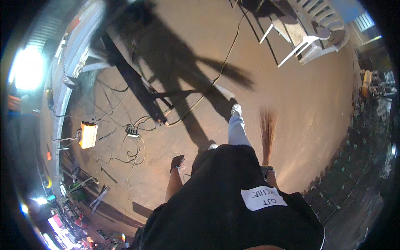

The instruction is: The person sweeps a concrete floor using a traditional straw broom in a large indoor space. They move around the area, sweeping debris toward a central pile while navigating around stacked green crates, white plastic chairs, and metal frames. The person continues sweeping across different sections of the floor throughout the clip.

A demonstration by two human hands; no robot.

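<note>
A stick broom [267,129] with long thin brown bristles points forward from my right side. My right hand [268,170], in a dark glove and partly covered by my black top, is closed round its base. My left hand [178,162] hangs at my left side over the floor, in a dark glove that leaves the fingertips bare. Its fingers are curled in, and I see nothing held in them. One white shoe [236,110] is stepping forward below me.
Cables run over the brown floor [308,112] to a power strip [132,132]. A yellow box-shaped work lamp [88,135] is at the left. A dark beam [133,79] stands ahead left. White plastic chairs [310,39] are at the far right. Dark matting [346,179] borders the right.
</note>
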